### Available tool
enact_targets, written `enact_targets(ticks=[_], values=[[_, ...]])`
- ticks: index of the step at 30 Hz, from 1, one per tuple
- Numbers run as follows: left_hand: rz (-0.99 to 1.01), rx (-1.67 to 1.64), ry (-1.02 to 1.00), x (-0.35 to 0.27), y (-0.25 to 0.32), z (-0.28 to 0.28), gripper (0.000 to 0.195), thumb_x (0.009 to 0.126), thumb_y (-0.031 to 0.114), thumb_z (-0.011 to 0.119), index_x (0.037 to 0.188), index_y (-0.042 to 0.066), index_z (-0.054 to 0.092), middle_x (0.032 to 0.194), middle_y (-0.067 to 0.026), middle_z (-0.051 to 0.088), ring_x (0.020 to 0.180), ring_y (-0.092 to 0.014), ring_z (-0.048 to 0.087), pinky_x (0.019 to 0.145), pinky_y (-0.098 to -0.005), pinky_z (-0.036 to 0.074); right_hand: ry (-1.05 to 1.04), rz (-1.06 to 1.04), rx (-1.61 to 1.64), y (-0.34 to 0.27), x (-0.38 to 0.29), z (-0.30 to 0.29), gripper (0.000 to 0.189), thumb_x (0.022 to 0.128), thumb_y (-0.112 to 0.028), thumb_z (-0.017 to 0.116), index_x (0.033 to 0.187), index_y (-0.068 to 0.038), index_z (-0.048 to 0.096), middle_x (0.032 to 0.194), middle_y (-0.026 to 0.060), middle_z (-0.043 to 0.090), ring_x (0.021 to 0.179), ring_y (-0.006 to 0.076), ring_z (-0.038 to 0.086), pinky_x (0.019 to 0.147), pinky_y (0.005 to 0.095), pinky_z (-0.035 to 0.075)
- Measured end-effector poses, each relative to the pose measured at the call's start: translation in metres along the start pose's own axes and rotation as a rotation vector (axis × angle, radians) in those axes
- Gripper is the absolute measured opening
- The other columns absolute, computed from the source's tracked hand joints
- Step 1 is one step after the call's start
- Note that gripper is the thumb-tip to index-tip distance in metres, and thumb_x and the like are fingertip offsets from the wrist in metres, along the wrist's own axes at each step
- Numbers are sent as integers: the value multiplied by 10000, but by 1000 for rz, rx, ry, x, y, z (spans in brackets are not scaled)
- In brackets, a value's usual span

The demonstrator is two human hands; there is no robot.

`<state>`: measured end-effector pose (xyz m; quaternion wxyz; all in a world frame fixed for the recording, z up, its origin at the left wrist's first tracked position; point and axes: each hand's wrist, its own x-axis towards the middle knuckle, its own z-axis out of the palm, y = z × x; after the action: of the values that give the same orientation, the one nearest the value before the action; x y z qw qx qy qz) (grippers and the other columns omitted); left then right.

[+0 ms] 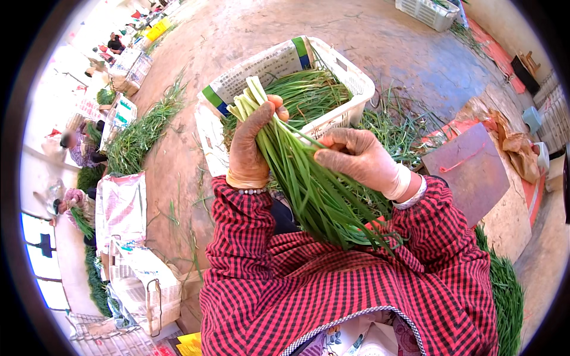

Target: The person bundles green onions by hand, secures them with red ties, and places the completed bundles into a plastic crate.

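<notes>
My left hand [254, 144], in a soiled, fingertip-less thin glove, grips a bunch of garlic chives [296, 178] near its pale cut ends. Those ends point up and away, while the green leaves hang down towards my lap. Beside the bunch, my right hand [363, 158], gloved the same way, pinches a single green leaf [304, 137] between thumb and fingers. Just beyond both hands stands a white plastic crate [360, 95] lined with a printed sack [262, 71]. More chives [311, 91] lie inside it, partly hidden behind my left hand.
Loose leaves [396, 120] litter the floor right of the crate, near a flat board [467, 167]. A chive pile [503, 293] lies close on my right. Leftward are a leaf heap [142, 138], another crate [151, 276] and seated people [82, 144]. A crate [427, 13] stands far right.
</notes>
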<state>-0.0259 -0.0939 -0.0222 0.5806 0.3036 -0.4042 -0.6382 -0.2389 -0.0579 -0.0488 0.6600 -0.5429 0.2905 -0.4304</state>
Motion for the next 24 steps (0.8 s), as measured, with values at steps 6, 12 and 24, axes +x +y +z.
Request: enact_targets(ticks=[6, 12, 24], values=[[-20, 103, -83, 5, 6, -1, 274, 903, 229, 691, 1097, 42, 642, 920, -83, 682, 820, -161, 655, 733, -285, 532, 48, 36, -72, -14, 0, -17, 204, 941, -204, 683, 1039, -26, 670, 790, -27, 626, 671, 45, 546, 605, 209, 457], [-42, 128, -79, 4, 14, 12, 267, 907, 227, 694, 1096, 43, 647, 920, -80, 683, 824, -162, 659, 725, -272, 531, 29, -38, -15, -18, 5, -7, 220, 911, -186, 716, 1041, -15, 669, 869, -10, 659, 783, 50, 576, 683, 223, 483], [90, 209, 37, 9, 35, 16, 224, 920, 216, 693, 1070, 53, 666, 883, -66, 698, 704, -119, 630, 626, -240, 504, -35, 25, -116, -15, -7, -20, 147, 921, -73, 659, 1043, 10, 654, 825, -17, 598, 674, 45, 534, 603, 219, 446]])
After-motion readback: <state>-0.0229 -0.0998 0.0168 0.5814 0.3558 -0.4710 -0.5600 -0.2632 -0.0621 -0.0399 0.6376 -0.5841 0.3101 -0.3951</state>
